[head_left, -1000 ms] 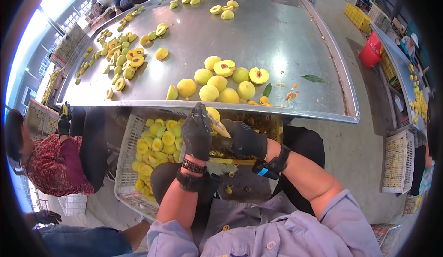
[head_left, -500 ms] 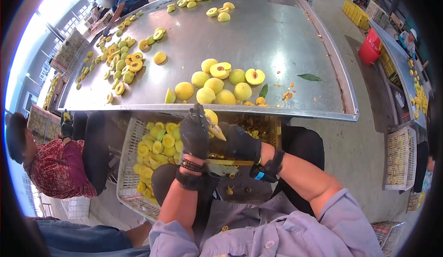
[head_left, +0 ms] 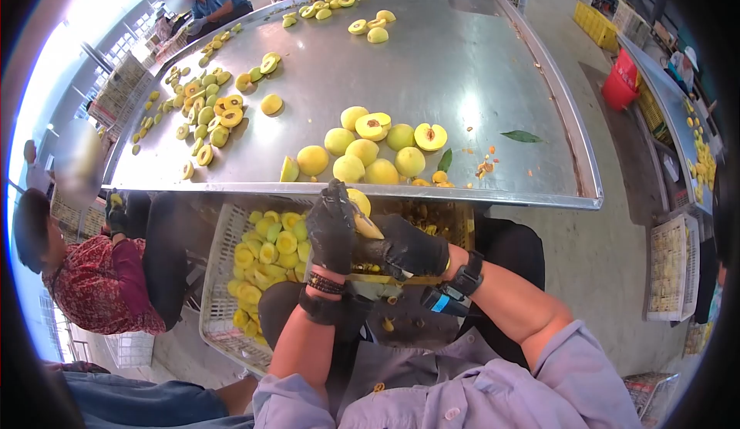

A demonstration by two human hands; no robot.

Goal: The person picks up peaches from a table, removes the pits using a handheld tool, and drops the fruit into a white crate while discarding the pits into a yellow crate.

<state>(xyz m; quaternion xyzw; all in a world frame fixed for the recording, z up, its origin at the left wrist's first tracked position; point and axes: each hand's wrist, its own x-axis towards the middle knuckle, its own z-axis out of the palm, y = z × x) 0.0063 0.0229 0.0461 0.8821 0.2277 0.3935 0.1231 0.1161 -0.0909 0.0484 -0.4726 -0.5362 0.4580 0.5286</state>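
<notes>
My left hand (head_left: 332, 228), in a black glove, is closed round a yellow peach (head_left: 359, 201) below the table's front edge. My right hand (head_left: 412, 245), also gloved, is closed against the peach's right side. A thin grey edge by the fruit looks like part of a small blade-like tool in the right hand, mostly hidden by the fingers. A tan, pointed piece (head_left: 368, 227) shows between the hands. Just beyond them, whole peaches (head_left: 381, 171) and cut ones, such as a peach half (head_left: 430, 136) with its cut face up, lie on the metal table (head_left: 324, 67).
Left of my knees, a white crate (head_left: 216, 298) holds many peach halves (head_left: 262, 263). A yellow-rimmed crate (head_left: 462, 228) with dark scraps sits under my hands. More halves (head_left: 208, 113) lie at the table's left. A co-worker (head_left: 104, 282) sits close on my left.
The view has shifted slightly, so the table sits a little lower. My right hand has turned and dropped a little beside the peach; the left keeps its hold.
</notes>
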